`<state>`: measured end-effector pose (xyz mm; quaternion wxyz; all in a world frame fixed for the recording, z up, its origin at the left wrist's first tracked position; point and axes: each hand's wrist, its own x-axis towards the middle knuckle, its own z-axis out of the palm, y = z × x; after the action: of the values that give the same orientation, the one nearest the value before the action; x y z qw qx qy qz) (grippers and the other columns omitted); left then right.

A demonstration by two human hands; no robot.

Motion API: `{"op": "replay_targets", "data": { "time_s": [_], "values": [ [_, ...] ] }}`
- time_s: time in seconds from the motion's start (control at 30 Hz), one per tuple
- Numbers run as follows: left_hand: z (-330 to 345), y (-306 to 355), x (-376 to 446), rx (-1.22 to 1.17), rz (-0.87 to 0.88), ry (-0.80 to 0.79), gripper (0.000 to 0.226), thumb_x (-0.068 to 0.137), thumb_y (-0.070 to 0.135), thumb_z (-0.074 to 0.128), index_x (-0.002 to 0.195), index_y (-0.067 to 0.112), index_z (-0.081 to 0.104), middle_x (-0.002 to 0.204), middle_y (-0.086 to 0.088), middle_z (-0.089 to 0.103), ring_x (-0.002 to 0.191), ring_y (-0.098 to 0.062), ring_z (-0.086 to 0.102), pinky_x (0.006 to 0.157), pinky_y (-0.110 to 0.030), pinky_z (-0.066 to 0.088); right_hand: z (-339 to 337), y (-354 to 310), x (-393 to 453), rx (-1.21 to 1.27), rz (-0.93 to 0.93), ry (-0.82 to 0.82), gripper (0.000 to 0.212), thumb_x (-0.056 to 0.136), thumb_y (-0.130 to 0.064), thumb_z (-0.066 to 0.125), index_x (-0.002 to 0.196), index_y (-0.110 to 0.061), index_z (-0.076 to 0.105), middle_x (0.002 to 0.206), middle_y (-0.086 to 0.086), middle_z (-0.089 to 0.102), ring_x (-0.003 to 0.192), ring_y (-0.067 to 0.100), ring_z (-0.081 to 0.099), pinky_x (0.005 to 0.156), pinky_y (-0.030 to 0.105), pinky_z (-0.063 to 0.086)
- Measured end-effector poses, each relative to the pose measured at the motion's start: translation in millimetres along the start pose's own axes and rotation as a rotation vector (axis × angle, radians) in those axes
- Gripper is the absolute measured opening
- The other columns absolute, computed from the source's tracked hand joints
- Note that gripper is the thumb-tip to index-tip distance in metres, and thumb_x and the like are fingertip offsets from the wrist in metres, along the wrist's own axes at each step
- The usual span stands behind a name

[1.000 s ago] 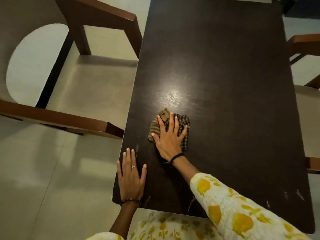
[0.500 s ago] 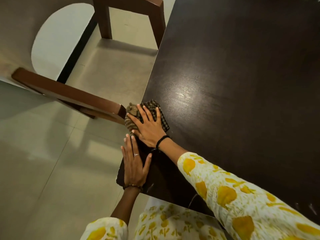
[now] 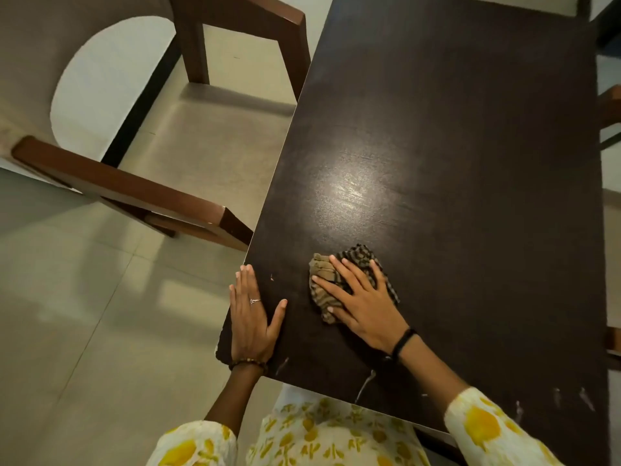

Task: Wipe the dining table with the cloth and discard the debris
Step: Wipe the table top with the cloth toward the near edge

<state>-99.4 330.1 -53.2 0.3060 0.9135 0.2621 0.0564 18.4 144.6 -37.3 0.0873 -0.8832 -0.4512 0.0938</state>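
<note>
The dark brown dining table (image 3: 453,169) fills the right of the head view. A crumpled brown checked cloth (image 3: 327,282) lies on it near the front left. My right hand (image 3: 364,306) lies flat on the cloth, fingers spread, and covers most of it. My left hand (image 3: 252,317) rests flat on the table's left edge near the front corner, fingers together, holding nothing. A small pale speck of debris (image 3: 272,278) sits on the table between the two hands.
A wooden chair (image 3: 141,188) with a beige seat stands against the table's left side. Parts of other chairs (image 3: 610,105) show along the right edge. Pale scratch marks (image 3: 364,386) run near the table's front edge. Tiled floor lies to the left.
My right hand has slid the cloth from the table's left edge back to the right, onto the tabletop. The left hand stays at the front left corner. The view shifted.
</note>
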Motion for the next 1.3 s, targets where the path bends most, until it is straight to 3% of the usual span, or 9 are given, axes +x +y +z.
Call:
{"op": "replay_targets", "data": {
  "time_s": [0.2, 0.33, 0.43, 0.63, 0.8, 0.97, 1.1, 1.3],
  "values": [
    [0.1, -1.5, 0.0, 0.004, 0.013, 0.002, 0.080, 0.089, 0.063, 0.025, 0.146, 0.010, 0.005, 0.152, -0.013, 0.014, 0.141, -0.019, 0.005, 0.115, -0.029, 0.001, 0.6, -24.0, 74.6, -0.011, 0.051, -0.037, 0.055, 0.087, -0.053, 0.028, 0.140, -0.036, 0.032, 0.152, 0.009, 0.026, 0.139, 0.025, 0.023, 0.107, 0.063, 0.008],
    [-0.2, -1.0, -0.7, -0.046, 0.035, 0.047, 0.079, 0.090, 0.062, 0.026, 0.146, 0.012, 0.002, 0.152, -0.012, 0.010, 0.141, -0.017, 0.002, 0.115, -0.029, 0.001, -0.4, -53.6, 135.5, -0.011, 0.031, -0.146, 0.059, 0.091, -0.055, 0.034, 0.145, -0.038, 0.016, 0.157, 0.007, 0.001, 0.143, 0.024, 0.001, 0.107, 0.061, -0.008],
    [-0.4, -1.8, -2.1, -0.142, 0.014, 0.101, 0.076, 0.090, 0.061, 0.028, 0.146, 0.017, 0.001, 0.153, -0.008, 0.002, 0.142, -0.017, -0.002, 0.115, -0.034, 0.005, 1.7, -68.7, 148.2, -0.025, 0.022, -0.169, 0.063, 0.091, -0.057, 0.035, 0.146, -0.037, 0.010, 0.157, 0.006, -0.006, 0.143, 0.024, -0.004, 0.107, 0.061, -0.010],
    [-0.1, -3.4, -3.6, -0.183, -0.011, 0.132, 0.074, 0.090, 0.061, 0.027, 0.145, 0.021, -0.002, 0.153, -0.003, -0.002, 0.142, -0.015, -0.004, 0.114, -0.042, 0.009, 4.7, -60.6, 107.1, -0.053, -0.145, -0.160, 0.062, 0.091, -0.054, 0.036, 0.146, -0.037, 0.012, 0.157, 0.005, 0.000, 0.144, 0.024, 0.002, 0.108, 0.059, -0.009],
    [-1.2, -2.1, -4.2, -0.141, -0.037, 0.099, 0.077, 0.089, 0.064, 0.025, 0.144, 0.015, 0.002, 0.152, -0.002, 0.003, 0.141, -0.013, 0.000, 0.114, -0.044, 0.010, 3.3, -24.0, 38.4, -0.065, -0.191, -0.141, 0.059, 0.087, -0.056, 0.026, 0.142, -0.037, 0.025, 0.153, 0.007, 0.023, 0.139, 0.025, 0.026, 0.107, 0.063, 0.013],
    [-3.4, 4.2, -2.9, -0.026, -0.046, 0.030, 0.082, 0.088, 0.066, 0.019, 0.145, 0.007, 0.012, 0.152, -0.012, 0.017, 0.139, -0.027, 0.014, 0.113, -0.038, 0.005, -11.6, 18.1, -9.7, -0.059, -0.156, -0.216, 0.058, 0.088, -0.058, 0.027, 0.143, -0.040, 0.020, 0.154, 0.005, 0.020, 0.139, 0.024, 0.025, 0.107, 0.062, 0.017],
    [-2.9, 3.2, -2.3, -0.044, -0.041, 0.036, 0.080, 0.089, 0.064, 0.020, 0.145, 0.008, 0.013, 0.151, -0.012, 0.019, 0.139, -0.025, 0.015, 0.114, -0.027, -0.001, -20.7, 9.2, 24.7, 0.037, -0.090, -0.253, 0.056, 0.091, -0.055, 0.029, 0.143, -0.045, 0.012, 0.157, -0.002, 0.002, 0.144, 0.020, 0.005, 0.109, 0.058, -0.005],
    [-1.7, -0.6, -1.9, -0.086, -0.011, 0.062, 0.076, 0.091, 0.060, 0.024, 0.146, 0.010, 0.008, 0.152, -0.011, 0.014, 0.141, -0.022, 0.012, 0.113, -0.023, -0.004, -22.1, -37.6, 122.0, 0.125, -0.098, -0.237, 0.049, 0.094, -0.033, 0.046, 0.139, -0.044, 0.029, 0.156, -0.009, 0.009, 0.143, 0.016, 0.008, 0.111, 0.056, -0.003]
  ]
}}
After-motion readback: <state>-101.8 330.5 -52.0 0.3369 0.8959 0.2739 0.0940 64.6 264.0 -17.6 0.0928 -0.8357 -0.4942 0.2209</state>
